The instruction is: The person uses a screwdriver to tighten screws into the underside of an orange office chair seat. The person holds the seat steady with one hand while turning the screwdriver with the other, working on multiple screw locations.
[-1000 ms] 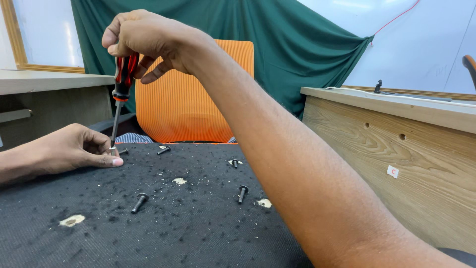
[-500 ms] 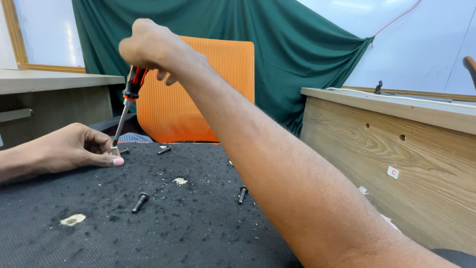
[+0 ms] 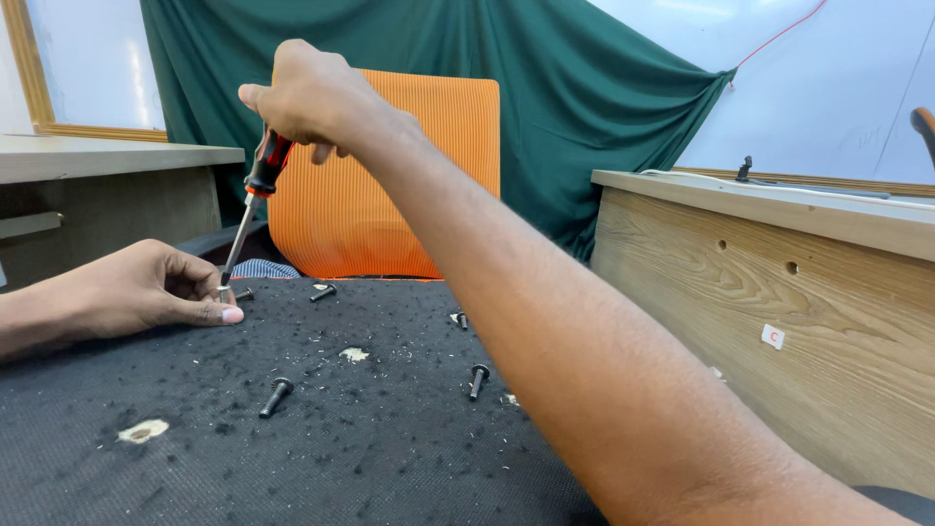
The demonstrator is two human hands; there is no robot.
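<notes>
Overhead, right hand [image 3: 312,97] grips slim steel-shafted screwdriver [image 3: 255,200].

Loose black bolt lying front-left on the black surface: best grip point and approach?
Pinch the black bolt across its shank, coming straight down from above. It lies flat on the black surface with bare space on both long sides; the wider head at its upper end likely stops fingertips sliding off.

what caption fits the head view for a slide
Right hand drives a red-and-black screwdriver into a screw steadied by the left hand on a black panel.
</notes>
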